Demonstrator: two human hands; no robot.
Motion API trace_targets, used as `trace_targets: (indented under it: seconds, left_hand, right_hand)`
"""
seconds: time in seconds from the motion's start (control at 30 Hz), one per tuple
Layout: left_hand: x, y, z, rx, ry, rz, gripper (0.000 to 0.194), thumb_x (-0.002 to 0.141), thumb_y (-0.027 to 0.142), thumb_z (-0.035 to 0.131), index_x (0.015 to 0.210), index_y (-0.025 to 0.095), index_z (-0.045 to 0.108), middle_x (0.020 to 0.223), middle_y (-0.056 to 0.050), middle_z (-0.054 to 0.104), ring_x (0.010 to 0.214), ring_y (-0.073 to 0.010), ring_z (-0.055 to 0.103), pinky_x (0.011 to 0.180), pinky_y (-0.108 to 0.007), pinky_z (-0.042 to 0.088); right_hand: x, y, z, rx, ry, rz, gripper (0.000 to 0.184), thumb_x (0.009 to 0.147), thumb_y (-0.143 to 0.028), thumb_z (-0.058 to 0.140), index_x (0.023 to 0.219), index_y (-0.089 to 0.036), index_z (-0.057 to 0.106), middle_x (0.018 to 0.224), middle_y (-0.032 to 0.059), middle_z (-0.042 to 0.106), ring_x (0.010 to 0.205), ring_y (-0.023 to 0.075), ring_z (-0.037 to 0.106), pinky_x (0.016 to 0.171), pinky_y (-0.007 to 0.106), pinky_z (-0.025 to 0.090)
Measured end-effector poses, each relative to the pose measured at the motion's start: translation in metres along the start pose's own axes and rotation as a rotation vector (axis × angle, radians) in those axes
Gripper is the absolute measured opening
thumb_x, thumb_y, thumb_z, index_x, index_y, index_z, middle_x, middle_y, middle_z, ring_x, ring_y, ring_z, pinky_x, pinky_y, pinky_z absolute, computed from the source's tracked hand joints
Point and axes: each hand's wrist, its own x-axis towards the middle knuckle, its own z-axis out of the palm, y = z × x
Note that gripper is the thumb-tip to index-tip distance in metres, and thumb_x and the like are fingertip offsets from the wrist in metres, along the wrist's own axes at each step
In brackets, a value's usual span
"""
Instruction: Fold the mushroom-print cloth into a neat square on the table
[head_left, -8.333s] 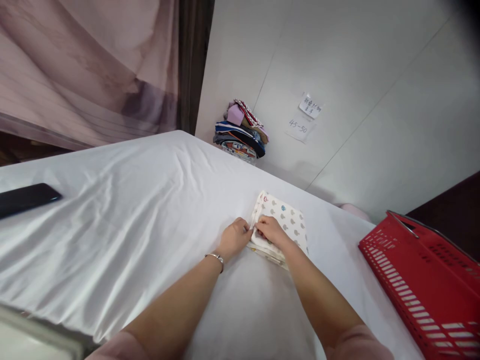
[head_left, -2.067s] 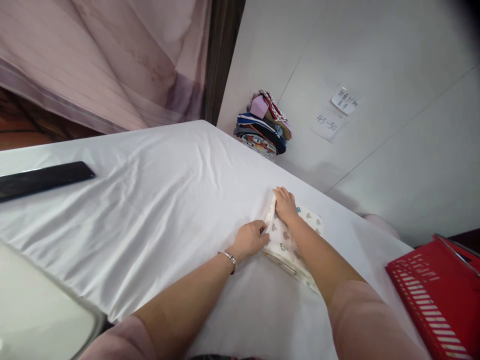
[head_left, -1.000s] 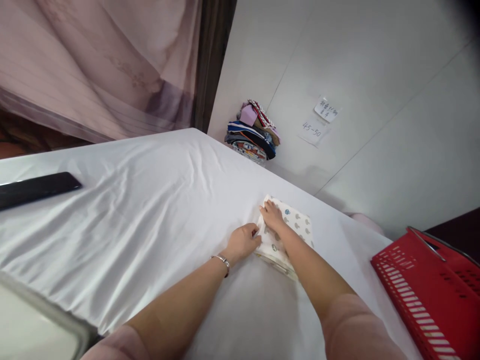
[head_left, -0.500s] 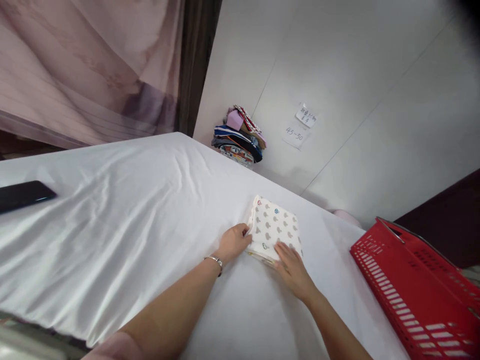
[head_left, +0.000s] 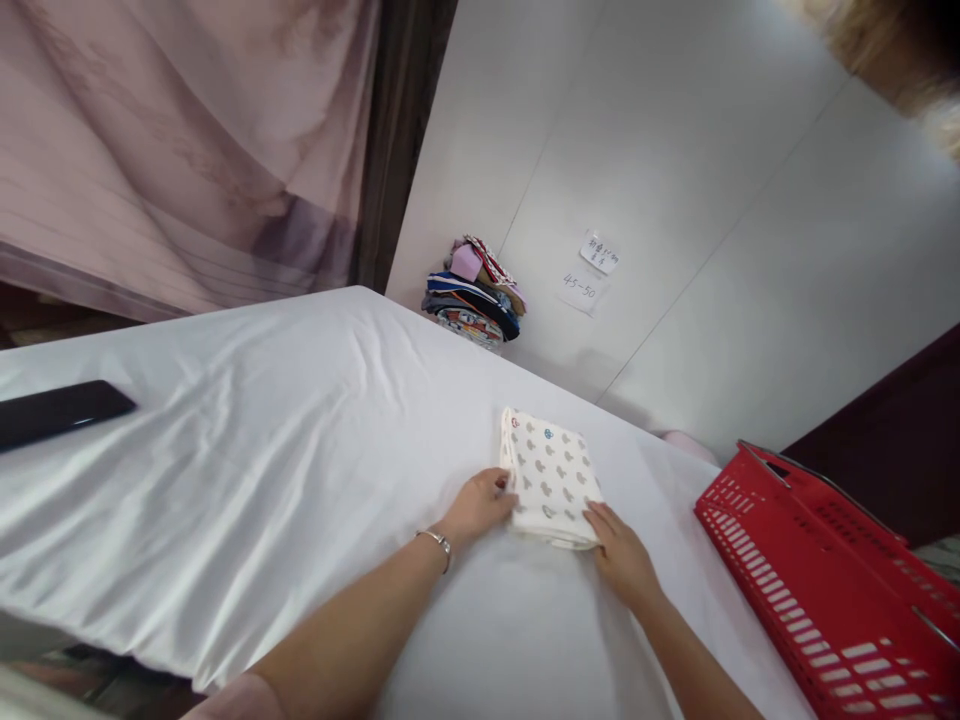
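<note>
A folded white cloth [head_left: 553, 475] with small grey mouse-head prints and a few coloured ones lies on the white-covered table. Its layers show along the near and left edges. At the left edge, my left hand [head_left: 480, 506], with a silver bracelet at the wrist, is closed on the cloth between thumb and fingers. My right hand [head_left: 624, 556] grips the near right corner, fingertips on top. The thumb's hold under that corner is partly hidden.
A stack of folded clothes [head_left: 474, 295] stands by the wall at the far table edge. To the right is a red plastic basket [head_left: 817, 570]; a black phone [head_left: 64, 412] lies at left. Paper notes [head_left: 589, 270] hang on the wall. A pink curtain [head_left: 180, 140] hangs at left.
My right hand has slid from the top of the cloth to its near right corner. The cloth's near edge now lies neater. My left hand stays at the left edge.
</note>
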Motion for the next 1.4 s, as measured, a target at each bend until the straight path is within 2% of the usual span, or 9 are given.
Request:
trace_targets:
  seconds: [0.13, 0.23, 0.4, 0.53, 0.63, 0.77, 1.07, 1.3, 1.4]
  left_hand:
    - [-0.016, 0.011, 0.014, 0.116, -0.256, 0.164, 0.022, 0.073, 0.034, 0.056, 0.088, 0.025, 0.068, 0.084, 0.001, 0.070, 0.077, -0.0169, 0.062, 0.069, -0.024, 0.045]
    - [-0.017, 0.010, 0.017, 0.147, -0.242, 0.139, 0.022, 0.074, 0.034, 0.054, 0.088, 0.025, 0.069, 0.082, 0.000, 0.070, 0.076, -0.0172, 0.062, 0.067, -0.024, 0.044]
    - [-0.010, 0.004, 0.017, 0.138, -0.192, 0.141, 0.022, 0.077, 0.030, 0.049, 0.085, 0.022, 0.068, 0.079, 0.000, 0.069, 0.072, -0.0160, 0.060, 0.065, -0.023, 0.042]
    - [-0.010, 0.005, 0.017, 0.160, -0.196, 0.161, 0.022, 0.078, 0.028, 0.047, 0.081, 0.021, 0.068, 0.076, 0.000, 0.068, 0.069, -0.0146, 0.059, 0.063, -0.022, 0.040]
    - [-0.010, 0.006, 0.016, 0.161, -0.194, 0.173, 0.022, 0.079, 0.028, 0.047, 0.081, 0.021, 0.067, 0.075, 0.000, 0.067, 0.068, -0.0139, 0.058, 0.062, -0.022, 0.040]
    - [-0.010, 0.006, 0.015, 0.162, -0.197, 0.171, 0.022, 0.079, 0.028, 0.047, 0.081, 0.021, 0.067, 0.074, 0.000, 0.067, 0.067, -0.0138, 0.057, 0.062, -0.022, 0.040]
    - [-0.009, 0.006, 0.011, 0.139, -0.173, 0.147, 0.024, 0.079, 0.029, 0.045, 0.078, 0.021, 0.067, 0.075, 0.000, 0.066, 0.068, -0.0138, 0.057, 0.063, -0.022, 0.041]
    - [0.003, -0.010, 0.003, 0.083, 0.095, -0.048, 0.026, 0.080, 0.028, 0.046, 0.097, 0.019, 0.064, 0.084, -0.002, 0.067, 0.074, -0.0143, 0.059, 0.069, -0.024, 0.044]
    - [0.014, -0.012, 0.000, 0.056, 0.136, -0.166, 0.030, 0.080, 0.028, 0.048, 0.105, 0.019, 0.061, 0.086, -0.003, 0.066, 0.072, -0.0138, 0.060, 0.068, -0.024, 0.045]
  right_hand:
    - [-0.006, 0.052, -0.006, 0.048, 0.090, 0.249, 0.056, 0.067, -0.014, 0.040, 0.118, -0.026, 0.060, 0.130, 0.0053, 0.052, 0.120, 0.0264, 0.047, 0.101, 0.039, 0.037]
    - [-0.008, 0.060, -0.009, 0.175, 0.178, 0.339, 0.053, 0.067, -0.019, 0.042, 0.115, -0.026, 0.062, 0.129, 0.0045, 0.053, 0.122, 0.0281, 0.045, 0.103, 0.040, 0.035]
    - [0.001, 0.004, -0.012, 0.388, 0.264, 0.233, 0.040, 0.080, -0.036, 0.042, 0.110, -0.020, 0.062, 0.125, 0.0086, 0.056, 0.119, 0.0253, 0.048, 0.103, 0.042, 0.037]
    - [0.001, -0.055, -0.012, 0.286, 0.089, 0.050, 0.045, 0.087, -0.039, 0.039, 0.127, -0.023, 0.050, 0.134, 0.0062, 0.048, 0.129, 0.0233, 0.036, 0.108, 0.046, 0.027]
    - [-0.005, -0.079, -0.004, 0.133, -0.027, -0.053, 0.052, 0.088, -0.036, 0.040, 0.138, -0.022, 0.036, 0.142, 0.0062, 0.038, 0.133, 0.0245, 0.030, 0.109, 0.048, 0.022]
    - [-0.015, -0.084, 0.007, -0.019, -0.019, -0.134, 0.056, 0.088, -0.035, 0.039, 0.140, -0.016, 0.031, 0.145, 0.0092, 0.030, 0.135, 0.0253, 0.025, 0.110, 0.047, 0.020]
    - [-0.028, -0.083, 0.016, -0.081, 0.092, -0.144, 0.055, 0.088, -0.024, 0.035, 0.142, -0.020, 0.027, 0.146, 0.0062, 0.031, 0.134, 0.0230, 0.027, 0.110, 0.047, 0.022]
    - [-0.028, -0.082, 0.022, -0.047, 0.161, -0.154, 0.057, 0.081, -0.013, 0.037, 0.137, -0.021, 0.036, 0.142, 0.0055, 0.038, 0.132, 0.0227, 0.032, 0.109, 0.047, 0.025]
    - [-0.034, -0.068, 0.019, -0.015, 0.146, -0.176, 0.058, 0.079, -0.011, 0.037, 0.135, -0.024, 0.040, 0.140, 0.0031, 0.041, 0.130, 0.0223, 0.036, 0.108, 0.046, 0.026]
